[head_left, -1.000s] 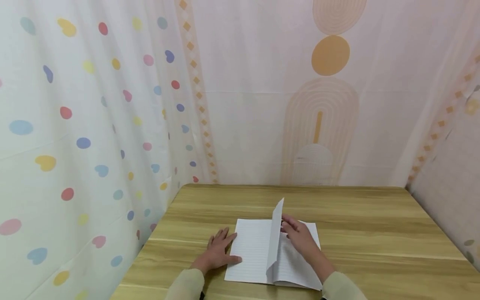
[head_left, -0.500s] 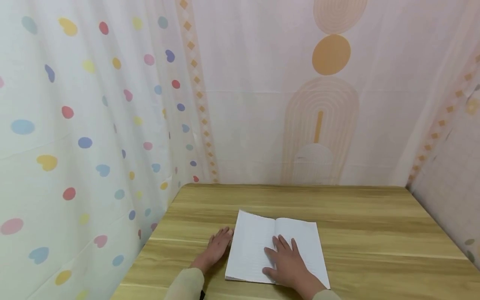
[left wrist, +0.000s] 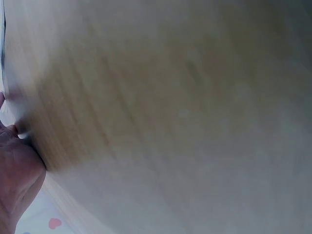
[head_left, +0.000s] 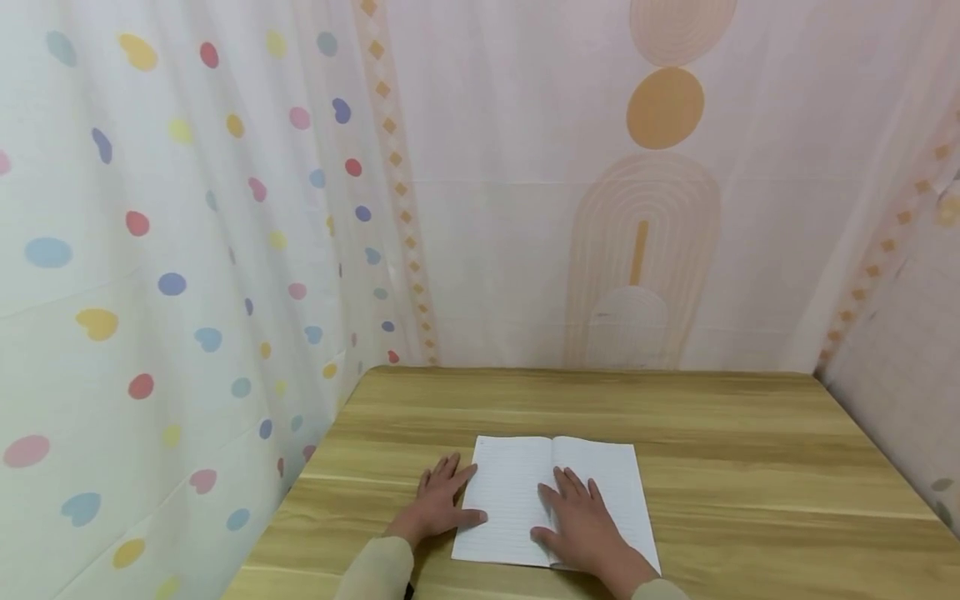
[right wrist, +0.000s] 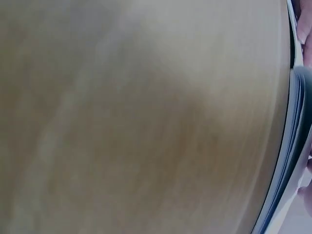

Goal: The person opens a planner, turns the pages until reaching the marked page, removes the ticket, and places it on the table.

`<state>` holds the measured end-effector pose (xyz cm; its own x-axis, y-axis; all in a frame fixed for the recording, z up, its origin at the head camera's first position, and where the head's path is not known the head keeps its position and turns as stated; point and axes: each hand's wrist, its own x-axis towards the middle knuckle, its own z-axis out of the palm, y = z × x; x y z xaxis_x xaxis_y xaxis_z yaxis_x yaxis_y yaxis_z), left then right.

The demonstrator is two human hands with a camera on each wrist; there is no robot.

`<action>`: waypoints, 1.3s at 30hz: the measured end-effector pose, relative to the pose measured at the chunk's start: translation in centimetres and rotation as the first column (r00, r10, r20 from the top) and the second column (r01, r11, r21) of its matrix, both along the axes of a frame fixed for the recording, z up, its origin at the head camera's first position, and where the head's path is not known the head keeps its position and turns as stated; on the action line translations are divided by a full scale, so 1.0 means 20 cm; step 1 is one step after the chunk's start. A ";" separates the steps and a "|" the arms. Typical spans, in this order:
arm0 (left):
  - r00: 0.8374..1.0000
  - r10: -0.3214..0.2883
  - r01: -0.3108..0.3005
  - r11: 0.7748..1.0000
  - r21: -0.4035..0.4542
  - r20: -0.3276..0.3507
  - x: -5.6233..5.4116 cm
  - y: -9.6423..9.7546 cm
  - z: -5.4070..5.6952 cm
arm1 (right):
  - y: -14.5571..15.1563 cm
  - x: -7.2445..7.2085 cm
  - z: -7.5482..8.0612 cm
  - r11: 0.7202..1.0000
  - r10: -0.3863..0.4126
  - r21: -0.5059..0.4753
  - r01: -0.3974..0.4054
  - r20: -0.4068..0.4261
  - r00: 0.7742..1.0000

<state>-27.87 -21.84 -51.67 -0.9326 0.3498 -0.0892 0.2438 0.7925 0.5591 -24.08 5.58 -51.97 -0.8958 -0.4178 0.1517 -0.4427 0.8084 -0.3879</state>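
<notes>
An open notebook (head_left: 510, 533) with white lined pages lies flat on the table before me, its fold running down the middle. My left hand (head_left: 442, 502) is at its left edge, fingers spread, thumb and index fingertip reaching onto the left page. Flat across the lower fold and right page rests my right hand (head_left: 583, 523), its fingers spread. The left wrist view catches only part of the left hand (left wrist: 18, 170), low at the left border. At the right border of the right wrist view, the notebook's stacked page edges (right wrist: 294, 114) show above the tabletop.
The wood-grain table (head_left: 750, 467) stretches out around the notebook on every side. A curtain with coloured dots (head_left: 172, 283) hangs along the left, and a pale patterned curtain (head_left: 495, 250) closes off the back.
A leaf that stood upright by my right hand has turned over to the left and now lies flat. My right hand moved left onto the fold; the left hand drew back, then returned to the page.
</notes>
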 end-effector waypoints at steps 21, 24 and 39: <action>1.000 -0.015 0.015 1.000 0.003 0.011 -0.01 -0.03 -0.01 | 0.32 -0.14 0.02 0.967 -0.256 0.009 0.256 0.046 0.965; 1.000 -0.015 0.015 1.000 0.004 0.010 -0.01 -0.02 -0.02 | 0.38 -0.17 0.03 0.960 -0.279 0.029 0.277 0.061 0.958; 1.000 -0.016 0.016 1.000 0.003 0.008 -0.01 -0.02 -0.03 | 0.51 -0.27 0.03 0.957 -0.284 0.004 0.289 0.200 0.938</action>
